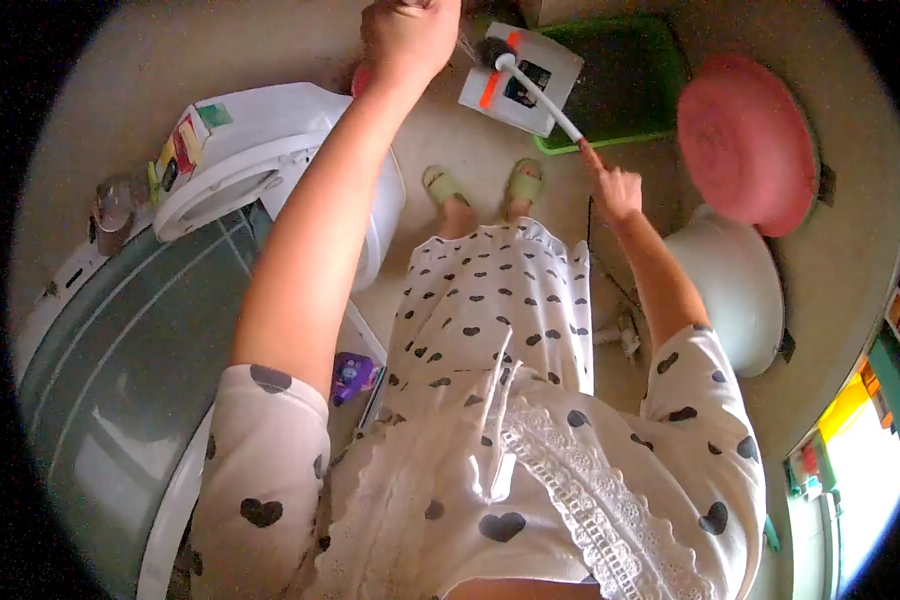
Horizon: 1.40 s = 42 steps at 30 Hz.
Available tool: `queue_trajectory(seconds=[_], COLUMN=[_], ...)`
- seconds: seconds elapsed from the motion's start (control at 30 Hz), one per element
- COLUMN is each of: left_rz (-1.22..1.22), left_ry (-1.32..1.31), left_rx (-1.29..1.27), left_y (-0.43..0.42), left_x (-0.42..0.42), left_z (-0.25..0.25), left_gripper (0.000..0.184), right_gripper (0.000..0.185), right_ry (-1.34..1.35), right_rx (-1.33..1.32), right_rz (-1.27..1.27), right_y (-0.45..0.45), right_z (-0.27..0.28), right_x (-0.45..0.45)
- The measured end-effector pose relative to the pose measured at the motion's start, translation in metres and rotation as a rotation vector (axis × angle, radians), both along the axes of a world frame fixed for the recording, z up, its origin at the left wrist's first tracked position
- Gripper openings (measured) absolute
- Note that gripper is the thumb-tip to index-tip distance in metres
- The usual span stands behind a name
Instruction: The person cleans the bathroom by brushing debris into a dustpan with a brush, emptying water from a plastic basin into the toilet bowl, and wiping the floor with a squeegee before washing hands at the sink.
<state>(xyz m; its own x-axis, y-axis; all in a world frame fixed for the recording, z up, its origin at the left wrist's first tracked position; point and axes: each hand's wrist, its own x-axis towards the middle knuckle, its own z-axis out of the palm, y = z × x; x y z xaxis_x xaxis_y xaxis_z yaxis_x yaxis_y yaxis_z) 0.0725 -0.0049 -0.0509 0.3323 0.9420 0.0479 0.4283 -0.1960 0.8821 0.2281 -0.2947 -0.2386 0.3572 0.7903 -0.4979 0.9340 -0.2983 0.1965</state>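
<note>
My right hand (617,192) is closed around the end of a white-handled brush (550,105), with the index finger stretched along the handle. The dark, round bristle head points up and left, toward my raised left hand (410,42). That hand is closed in a fist at the top edge of the view. Thin strands show beside it near the bristles, but what it grips is partly cut off and I cannot make it out. Behind the brush head is a white box (567,72) with orange strips and a dark picture, overlapping a green-rimmed tub (665,85).
A pink basin (740,145) leans against the wall at right, above a white basin (735,290). On the left are a white rounded fixture (315,110) and a large grey lid (135,330). A purple packet (353,378) lies beside my left arm. Green slippers (525,183) are on my feet.
</note>
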Motion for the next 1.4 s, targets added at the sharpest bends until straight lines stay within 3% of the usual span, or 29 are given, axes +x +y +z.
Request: queue_trajectory(seconds=[0.13,0.27,0.3,0.4,0.5,0.57,0.6,0.73,0.87,0.93,1.07,1.1,1.2,1.3,1.4], left_rz=[-0.074,-0.097,-0.100,-0.106,-0.095,-0.097,-0.098,-0.059,0.026,0.119,0.269,0.238,0.366,0.237,0.063], left_ry=[-0.050,-0.066,-0.071,-0.085,-0.074,-0.071,-0.070,-0.059,0.021,-0.096,-0.005,-0.076,-0.063,-0.068,0.093], left_rx=[-0.008,0.012,0.023,0.040,0.045,0.028,0.019,-0.059,-0.157,-0.227,-0.478,-0.595,-0.762,-0.844,-0.678], left_y=[0.014,0.011,0.009,0.009,0.023,0.027,0.029,0.032,0.047,0.060,0.050,0.060,0.048,0.034,0.014], left_x=[0.012,0.023,0.026,0.028,0.022,0.021,0.021,0.027,0.028,0.027,0.003,-0.013,-0.049,-0.077,-0.075], left_z=[0.013,0.023,0.025,0.028,0.026,0.028,0.028,0.031,0.020,-0.007,-0.009,-0.028,-0.014,-0.015,-0.027], left_gripper=[0.026,0.025,0.026,0.026,0.026,0.026,0.026,0.027,0.031,0.034,0.059,0.069,0.061,0.040,0.053], right_gripper=[0.079,0.073,0.076,0.075,0.070,0.065,0.063,0.055,0.040,0.043,0.044,0.044,0.043,0.043,0.042], right_ry=[-0.011,0.045,-0.004,0.037,-0.061,-0.074,-0.056,0.026,0.239,0.256,0.380,0.400,0.403,0.427,0.443], right_rx=[-0.036,-0.004,0.173,0.007,0.300,0.317,0.242,0.237,0.330,0.407,0.529,0.467,0.423,0.412,0.387], right_rz=[0.107,0.133,0.244,0.239,0.416,0.398,0.322,0.144,-0.304,-0.436,-0.635,-0.713,-0.795,-0.834,-0.862], right_y=[0.050,0.032,0.024,0.048,0.077,0.103,0.128,0.138,0.064,0.021,-0.047,-0.051,-0.056,-0.047,-0.051], right_z=[0.020,0.051,0.052,0.049,-0.014,-0.002,0.024,0.024,0.020,0.026,0.028,0.034,0.039,0.049,0.040], right_x=[0.042,0.096,0.101,0.100,0.109,0.094,0.071,0.052,0.025,0.007,-0.017,-0.024,-0.048,-0.055,-0.052])
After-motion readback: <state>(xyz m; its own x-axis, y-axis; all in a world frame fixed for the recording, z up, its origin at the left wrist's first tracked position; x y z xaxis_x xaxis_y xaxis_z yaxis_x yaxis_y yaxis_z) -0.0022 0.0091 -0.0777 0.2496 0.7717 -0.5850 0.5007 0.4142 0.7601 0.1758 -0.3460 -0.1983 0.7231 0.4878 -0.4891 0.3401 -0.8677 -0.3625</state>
